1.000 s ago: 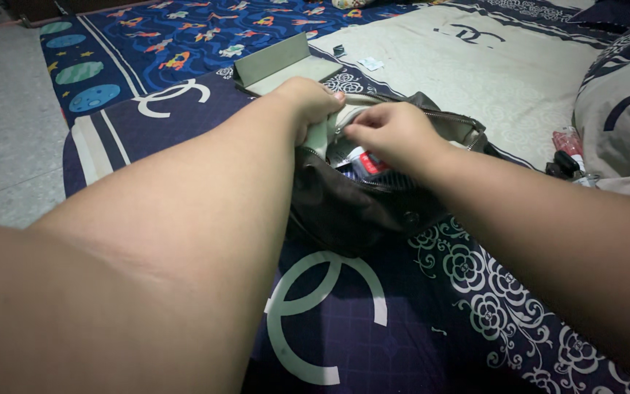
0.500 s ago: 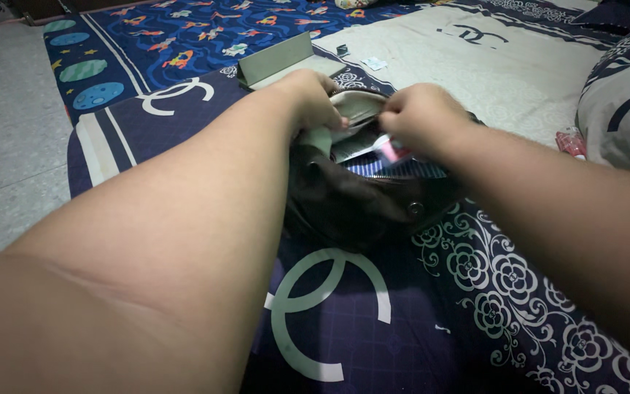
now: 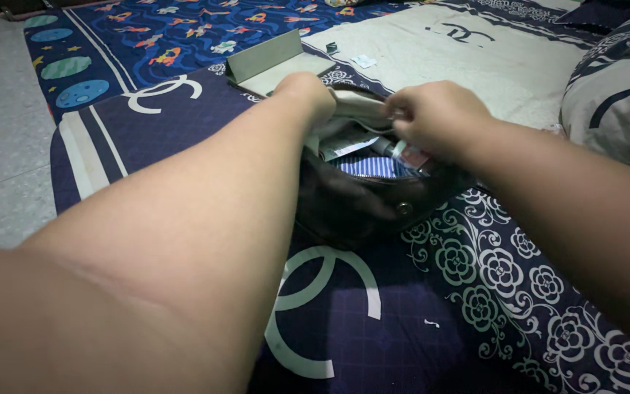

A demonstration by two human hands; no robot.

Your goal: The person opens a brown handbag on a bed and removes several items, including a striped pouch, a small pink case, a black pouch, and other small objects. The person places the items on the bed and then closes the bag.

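A dark brown bag (image 3: 355,204) lies on a navy patterned bedsheet (image 3: 432,314), its top open. My left hand (image 3: 308,95) grips the pale inner lining (image 3: 355,109) at the bag's far rim and holds the mouth apart. My right hand (image 3: 435,117) is closed on the rim at the right side of the opening, fingers pinched on something I cannot make out. Inside show a blue striped item (image 3: 373,166), a white paper (image 3: 344,146) and a small red and white packet (image 3: 410,155).
A grey-green folded case (image 3: 267,62) stands open just beyond the bag. A cream sheet (image 3: 475,58) spreads behind, with a small white packet (image 3: 364,61) on it. A pillow (image 3: 614,109) sits at right. A blue space-print sheet (image 3: 133,44) and tiled floor (image 3: 1,146) lie left.
My right hand moved from the middle of the opening to its right side and drew the mouth wider. The striped item inside shows more now. The view shifted slightly.
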